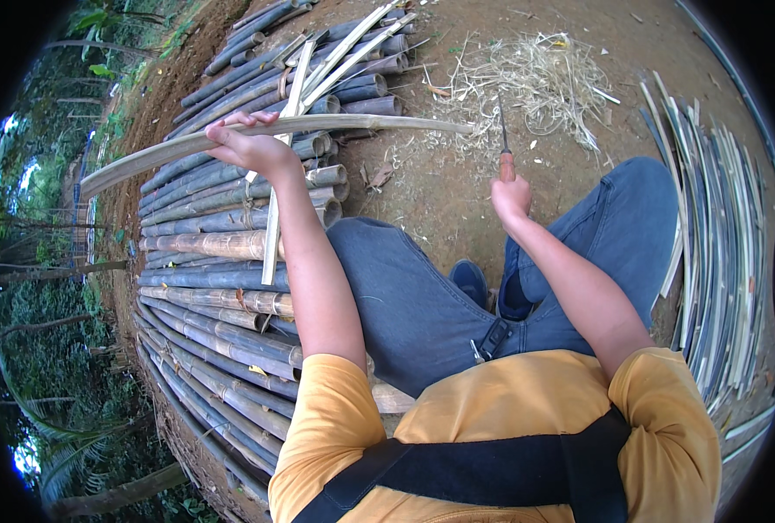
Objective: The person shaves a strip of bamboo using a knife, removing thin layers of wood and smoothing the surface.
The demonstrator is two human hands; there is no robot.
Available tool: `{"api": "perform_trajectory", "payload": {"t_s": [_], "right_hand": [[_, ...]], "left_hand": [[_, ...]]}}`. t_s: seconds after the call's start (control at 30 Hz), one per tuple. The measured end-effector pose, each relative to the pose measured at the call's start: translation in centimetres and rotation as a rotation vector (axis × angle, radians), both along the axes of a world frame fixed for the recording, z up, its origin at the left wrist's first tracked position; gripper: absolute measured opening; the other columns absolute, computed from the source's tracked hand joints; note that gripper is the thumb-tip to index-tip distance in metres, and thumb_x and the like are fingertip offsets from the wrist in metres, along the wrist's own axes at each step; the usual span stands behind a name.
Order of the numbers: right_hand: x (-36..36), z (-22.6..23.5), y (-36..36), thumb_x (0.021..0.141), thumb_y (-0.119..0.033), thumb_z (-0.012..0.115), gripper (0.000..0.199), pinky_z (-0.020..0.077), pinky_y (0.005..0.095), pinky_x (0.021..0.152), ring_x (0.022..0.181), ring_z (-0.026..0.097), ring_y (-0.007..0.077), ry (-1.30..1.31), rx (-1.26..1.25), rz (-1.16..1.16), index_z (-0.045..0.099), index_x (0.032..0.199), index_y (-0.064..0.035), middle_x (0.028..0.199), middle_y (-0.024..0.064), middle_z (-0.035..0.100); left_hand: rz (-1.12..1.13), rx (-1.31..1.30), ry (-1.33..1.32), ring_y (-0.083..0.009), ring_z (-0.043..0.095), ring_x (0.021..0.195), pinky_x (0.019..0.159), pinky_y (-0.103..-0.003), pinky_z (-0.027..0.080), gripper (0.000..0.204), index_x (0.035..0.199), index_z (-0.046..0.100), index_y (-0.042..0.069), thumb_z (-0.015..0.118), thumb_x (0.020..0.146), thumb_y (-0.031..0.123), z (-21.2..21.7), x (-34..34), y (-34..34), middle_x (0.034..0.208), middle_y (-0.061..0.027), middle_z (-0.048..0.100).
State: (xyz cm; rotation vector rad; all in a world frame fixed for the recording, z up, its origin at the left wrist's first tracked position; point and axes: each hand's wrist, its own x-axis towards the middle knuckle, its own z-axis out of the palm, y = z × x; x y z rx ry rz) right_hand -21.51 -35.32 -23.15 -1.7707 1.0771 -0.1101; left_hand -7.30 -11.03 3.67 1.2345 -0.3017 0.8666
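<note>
My left hand [252, 146] is closed round a long split bamboo strip [352, 123], held out level over the bamboo poles on my left. Its right end reaches toward the knife. In my right hand [511, 196] is the wooden handle of a knife [506, 144], its thin dark blade pointing away from me. Blade and strip lie close together near the strip's end; whether they touch I cannot tell. Below my left hand, several pale split bamboo pieces [290, 100] lie across the poles.
Dark bamboo poles [222, 244] lie stacked along my left. A heap of pale shavings [544, 78] rests on the dirt ground [405, 183] ahead. Many thin bamboo strips [718, 261] lie bundled at my right. My bent legs [405, 288] sit between. Trees stand at far left.
</note>
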Motion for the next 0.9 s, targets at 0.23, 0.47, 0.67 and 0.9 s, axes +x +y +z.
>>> {"api": "perform_trajectory", "payload": {"t_s": [0.23,0.47,0.67,0.9], "right_hand": [[-0.2,0.4,0.2,0.077,-0.025,0.067,0.029,0.0497,0.0468,0.077,0.087,0.069,0.0386,-0.01,-0.027,0.014,0.067,0.088,0.0013,0.086,0.0221,0.07],[-0.3,0.8,0.3,0.077,-0.024,0.066,0.03,0.0505,0.0495,0.081,0.092,0.068,0.0418,0.004,0.023,0.021,0.068,0.092,0.0011,0.091,0.0246,0.071],[-0.3,0.9,0.3,0.076,-0.026,0.068,0.029,0.0498,0.0473,0.077,0.087,0.069,0.0391,0.008,0.0,0.018,0.067,0.088,0.0009,0.086,0.0218,0.071],[-0.3,1.3,0.3,0.077,-0.023,0.066,0.028,0.0508,0.0494,0.081,0.092,0.068,0.042,0.012,0.013,0.017,0.069,0.091,0.0009,0.091,0.0243,0.071]], "left_hand": [[-0.003,-0.007,-0.007,-0.0166,0.051,0.055,0.053,-0.033,0.052,0.043,0.107,0.032,0.012,0.033,0.105,0.055,-0.1,0.0,0.2,0.077,-0.0057,0.043],[0.011,0.005,-0.001,-0.016,0.05,0.055,0.053,-0.033,0.053,0.042,0.106,0.032,0.011,0.031,0.106,0.054,-0.2,0.0,0.3,0.078,-0.0057,0.043],[0.004,0.004,-0.002,-0.0162,0.051,0.055,0.053,-0.033,0.052,0.042,0.106,0.032,0.012,0.031,0.106,0.054,-0.1,-0.1,0.2,0.078,-0.0058,0.044],[0.004,0.005,-0.004,-0.0164,0.051,0.055,0.053,-0.033,0.052,0.042,0.106,0.031,0.012,0.03,0.106,0.054,-0.2,0.0,0.3,0.078,-0.0059,0.044]]}}
